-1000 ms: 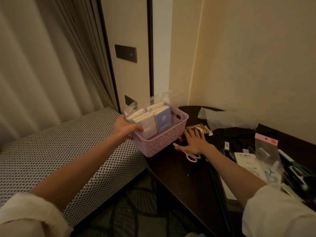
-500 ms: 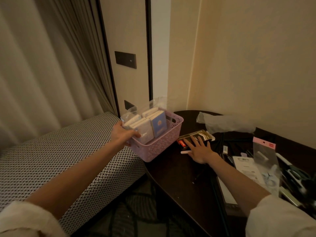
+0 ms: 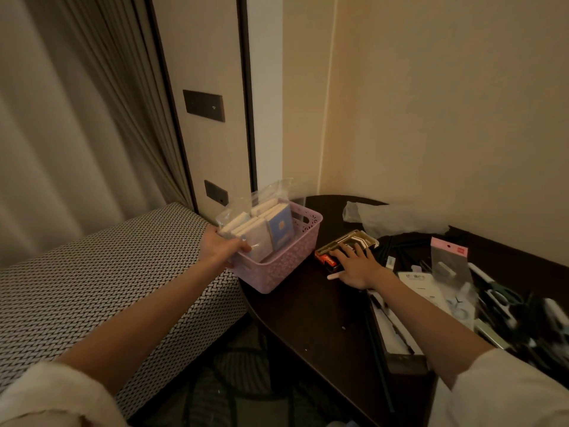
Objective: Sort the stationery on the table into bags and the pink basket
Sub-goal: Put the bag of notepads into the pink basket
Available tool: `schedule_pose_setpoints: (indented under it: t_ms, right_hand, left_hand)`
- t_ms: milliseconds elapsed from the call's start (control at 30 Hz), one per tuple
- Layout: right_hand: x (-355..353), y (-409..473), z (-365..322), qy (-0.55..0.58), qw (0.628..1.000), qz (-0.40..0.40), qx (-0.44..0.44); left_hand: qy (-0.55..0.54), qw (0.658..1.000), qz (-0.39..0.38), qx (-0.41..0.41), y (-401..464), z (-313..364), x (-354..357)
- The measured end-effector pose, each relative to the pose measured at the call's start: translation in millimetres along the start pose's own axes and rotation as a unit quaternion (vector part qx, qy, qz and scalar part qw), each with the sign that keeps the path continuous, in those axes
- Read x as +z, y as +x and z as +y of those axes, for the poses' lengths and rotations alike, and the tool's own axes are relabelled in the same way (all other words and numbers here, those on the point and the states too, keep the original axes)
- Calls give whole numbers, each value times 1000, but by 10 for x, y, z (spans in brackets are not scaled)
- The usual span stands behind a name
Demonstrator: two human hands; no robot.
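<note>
The pink basket (image 3: 288,260) stands at the left end of the dark table (image 3: 308,315), partly over its edge. Inside it a clear bag (image 3: 261,229) holds several small notebooks, one with a blue cover. My left hand (image 3: 220,246) grips the basket's near left rim, thumb on the bag. My right hand (image 3: 354,263) lies flat with fingers spread on a black and gold box (image 3: 348,241) with a red end, just right of the basket. A white pen (image 3: 334,275) pokes out under the palm.
An empty clear bag (image 3: 397,218) lies by the wall. A pink-topped packet (image 3: 449,263), white cards (image 3: 421,285), dark pens and green-handled scissors (image 3: 502,298) clutter the table's right side. A patterned bed (image 3: 92,288) is left of the table.
My right hand slid right, from the scissors by the basket onto the black and gold box. The basket, held by my left hand, stays at the table's left end.
</note>
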State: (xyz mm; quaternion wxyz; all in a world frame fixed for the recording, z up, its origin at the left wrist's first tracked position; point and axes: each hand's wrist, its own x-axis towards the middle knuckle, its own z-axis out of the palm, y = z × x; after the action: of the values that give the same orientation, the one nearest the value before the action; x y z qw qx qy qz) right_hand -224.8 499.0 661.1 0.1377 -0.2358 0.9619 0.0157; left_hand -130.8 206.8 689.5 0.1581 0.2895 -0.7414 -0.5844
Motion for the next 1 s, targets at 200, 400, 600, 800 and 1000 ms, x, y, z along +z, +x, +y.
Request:
schedule_pose_setpoints:
  t_ms: [200, 400, 600, 800, 1000]
  right_hand:
    - [25, -3, 75, 18, 1000, 16, -12]
    - [-59, -30, 52, 46, 997, 57, -34]
    - [-179, -164, 93, 64, 992, 99, -36]
    - [-179, -429, 250, 103, 983, 149, -17]
    - [-94, -712, 401, 112, 976, 185, 31]
  left_hand:
    - [16, 1000, -9, -2, 23, -28, 128]
    - [15, 998, -51, -20, 3, 38, 106]
    - [-19, 996, -69, -53, -9, 16, 91]
    - [101, 976, 155, 119, -313, 48, 251]
    - [178, 884, 228, 368, -710, 103, 435]
